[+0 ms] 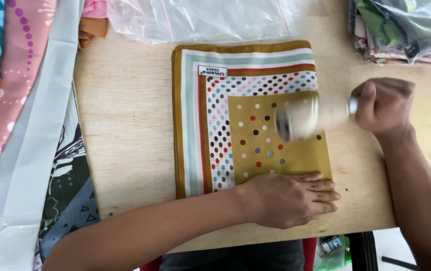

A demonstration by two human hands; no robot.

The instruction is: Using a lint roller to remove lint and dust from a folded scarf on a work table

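My left hand (pixel 288 198) lies flat, fingers spread, pressing the near edge of the folded mustard dotted scarf (pixel 248 118) on the wooden table (pixel 125 130). My right hand (pixel 383 105) is closed around a blurred roller (pixel 303 118) over the scarf's right side.

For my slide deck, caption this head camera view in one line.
Left hand flat on folded mustard polka-dot scarf on pale wooden table; right hand grips a blurred white roller.
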